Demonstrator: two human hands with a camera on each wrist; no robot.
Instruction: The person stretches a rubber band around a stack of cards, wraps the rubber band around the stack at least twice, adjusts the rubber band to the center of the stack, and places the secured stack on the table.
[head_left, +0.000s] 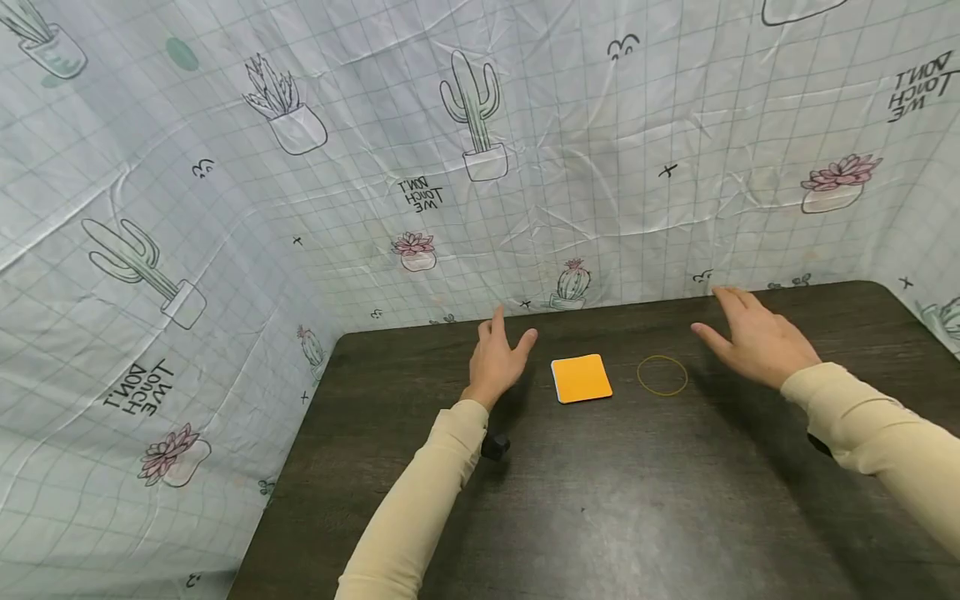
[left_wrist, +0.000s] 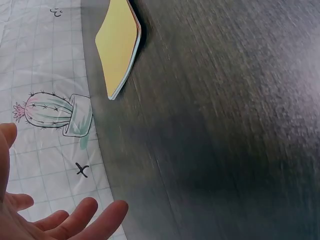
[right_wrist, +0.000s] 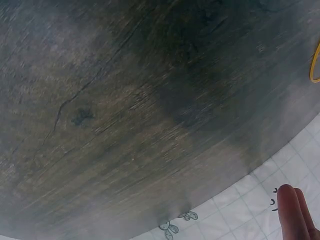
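Observation:
A small stack of square paper with an orange top (head_left: 582,379) lies on the dark table; in the left wrist view the stack (left_wrist: 119,47) shows layered edges. To its right lies a thin yellow rubber band (head_left: 662,375), only partly seen as a yellow loop (right_wrist: 315,65) in the right wrist view. My left hand (head_left: 497,360) hovers left of the stack, fingers spread and holding nothing. Over the table right of the band is my right hand (head_left: 761,337), its fingers extended and nothing in its grasp. Both hands are apart from the stack and the band.
A dark wood-grain table (head_left: 600,500) spreads beneath both arms. Behind it and to the sides hangs a white gridded cloth (head_left: 555,167) printed with cacti, meeting the table's back edge. A black strap piece (head_left: 495,447) sits at the left wrist.

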